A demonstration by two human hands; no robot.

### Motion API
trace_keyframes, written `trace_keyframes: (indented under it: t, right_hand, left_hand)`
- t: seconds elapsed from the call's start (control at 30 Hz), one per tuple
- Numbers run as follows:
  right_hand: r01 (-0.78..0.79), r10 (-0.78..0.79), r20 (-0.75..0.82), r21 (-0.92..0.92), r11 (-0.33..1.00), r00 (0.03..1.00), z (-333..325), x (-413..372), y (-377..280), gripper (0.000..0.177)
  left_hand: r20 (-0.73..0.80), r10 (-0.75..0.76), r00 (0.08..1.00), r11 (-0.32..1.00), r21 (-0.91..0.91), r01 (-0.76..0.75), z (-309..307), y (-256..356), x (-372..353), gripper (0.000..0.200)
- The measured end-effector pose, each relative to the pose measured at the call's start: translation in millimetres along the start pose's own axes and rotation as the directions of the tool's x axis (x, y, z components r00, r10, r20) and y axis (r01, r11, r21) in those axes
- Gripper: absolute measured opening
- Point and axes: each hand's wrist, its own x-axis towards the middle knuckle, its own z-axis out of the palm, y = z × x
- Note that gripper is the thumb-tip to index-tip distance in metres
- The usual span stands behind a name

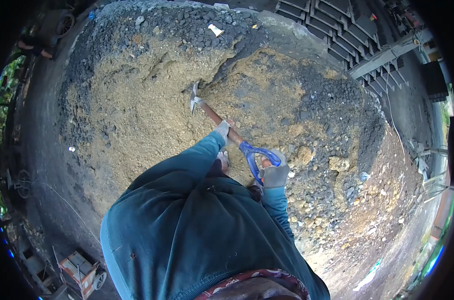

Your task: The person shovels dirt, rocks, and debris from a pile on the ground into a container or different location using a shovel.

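A shovel with a brown shaft slants from the middle of the view up to the left. My gloved left hand is closed around its shaft. On the blue D-shaped handle, my gloved right hand is wrapped round the grip. The metal blade meets the tan, sandy material of the pile, beside a small hollow; its tip is partly hidden. A bare foot shows below my left hand.
Dark gravel and loose stones cover the pile's right side. A white cup lies near the top. Stacked dark slabs or racks stand at upper right. A cart is at lower left, and a person's leg shows at upper left.
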Motion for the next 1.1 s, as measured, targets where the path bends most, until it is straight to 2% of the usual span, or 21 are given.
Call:
trace_keyframes:
  t: [0.03,0.07,0.13,0.17,0.2,0.27,0.33,0.37,0.43,0.47,0.5,0.63,0.7,0.73,0.77,0.83,0.9,0.93,0.97,1.07,1.1]
  right_hand:
    - [-0.136,0.138,-0.008,0.110,0.985,0.990,4.8,0.7,9.4,0.030]
    - [-0.143,0.157,-0.042,0.229,0.963,0.987,1.7,-8.8,23.7,0.028]
    - [-0.115,0.168,-0.082,0.443,0.889,0.982,-9.8,-25.0,54.7,0.023]
    - [-0.071,0.195,-0.164,0.562,0.824,0.967,-10.0,-29.0,75.0,0.023]
    - [-0.102,0.192,-0.155,0.456,0.884,0.969,-18.7,-40.5,74.8,0.025]
    - [-0.131,0.184,-0.156,0.299,0.945,0.970,-38.8,-52.1,57.2,0.028]
    - [-0.153,0.185,-0.160,0.193,0.969,0.970,-56.2,-61.6,36.3,0.034]
    - [-0.126,0.159,-0.179,0.182,0.975,0.971,-62.8,-65.1,27.6,0.035]
    - [-0.044,0.068,-0.216,0.113,0.993,0.974,-78.8,-63.9,28.3,0.034]
    - [0.077,-0.077,-0.224,-0.007,0.997,0.971,-85.4,-62.4,30.9,0.035]
    - [0.102,-0.106,-0.196,-0.032,0.994,0.975,-91.0,-59.6,30.7,0.035]
    - [0.220,-0.243,-0.114,-0.187,0.957,0.963,-92.6,-43.8,20.1,0.037]
    - [0.330,-0.350,-0.021,-0.283,0.900,0.937,-79.2,-35.3,-18.3,0.038]
    - [0.385,-0.398,0.030,-0.325,0.864,0.917,-68.6,-27.5,-36.1,0.038]
    - [0.335,-0.333,0.049,-0.239,0.911,0.942,-56.0,-15.2,-43.8,0.040]
    - [0.362,-0.373,0.026,-0.314,0.878,0.927,-0.6,31.6,-33.4,0.041]
    - [0.291,-0.288,0.041,-0.101,0.951,0.957,46.6,52.9,-2.1,0.037]
    - [0.211,-0.211,-0.007,-0.034,0.977,0.977,61.5,51.5,36.9,0.037]
    - [0.122,-0.120,-0.060,0.029,0.992,0.991,68.6,37.2,85.1,0.036]
    - [-0.180,0.193,-0.086,0.143,0.973,0.977,38.8,7.5,85.5,0.037]
    - [-0.217,0.236,-0.108,0.163,0.962,0.966,20.7,-0.3,85.2,0.038]
  left_hand:
    - [-0.088,0.007,0.996,0.997,0.081,0.000,-12.6,-5.5,30.8,0.018]
    - [-0.175,0.013,0.985,0.987,0.161,0.016,-19.9,-18.6,48.2,0.018]
    - [-0.236,0.121,0.964,0.979,0.191,-0.076,9.5,-29.0,13.2,0.019]
    - [-0.194,0.063,0.979,0.993,0.114,-0.041,7.3,-36.1,16.7,0.018]
    - [-0.153,-0.004,0.988,0.999,0.043,0.011,-0.9,-54.9,21.8,0.016]
    - [-0.113,0.019,0.993,1.000,0.010,-0.018,5.5,-86.0,27.8,0.012]
    - [-0.132,0.028,0.991,0.999,-0.013,-0.030,22.8,-113.1,-5.4,0.011]
    - [-0.119,-0.005,0.993,1.000,-0.029,0.001,30.3,-120.2,-18.1,0.015]
    - [-0.056,-0.008,0.998,1.000,-0.009,0.008,17.0,-136.1,6.8,0.011]
    - [-0.030,-0.008,1.000,1.000,-0.001,0.008,9.5,-142.3,16.3,0.010]
    - [-0.042,-0.009,0.999,0.995,-0.102,0.005,31.8,-132.6,-13.5,0.021]
    - [-0.029,0.017,0.999,0.981,-0.190,-0.022,58.2,-84.9,-75.7,0.023]
    - [-0.087,0.015,0.996,0.975,-0.222,-0.034,82.1,-50.9,-115.3,0.023]
    - [-0.072,0.044,0.996,0.975,-0.215,-0.058,76.5,-36.8,-98.8,0.023]
    - [-0.052,0.073,0.996,0.975,-0.207,-0.082,68.2,-22.3,-69.9,0.023]
    - [-0.034,0.108,0.994,0.986,-0.128,-0.111,46.1,15.7,-6.6,0.021]
    - [-0.097,0.075,0.992,0.987,0.150,-0.059,8.0,57.0,51.9,0.017]
    - [-0.134,0.085,0.987,0.964,0.263,-0.047,-4.7,63.3,68.3,0.015]
    - [-0.167,0.094,0.981,0.937,0.349,-0.030,-12.6,59.2,75.9,0.013]
    - [-0.213,0.104,0.971,0.903,0.429,-0.002,-20.7,19.3,78.8,0.007]
    - [-0.219,0.089,0.972,0.907,0.421,0.012,-18.1,-3.3,79.1,0.005]
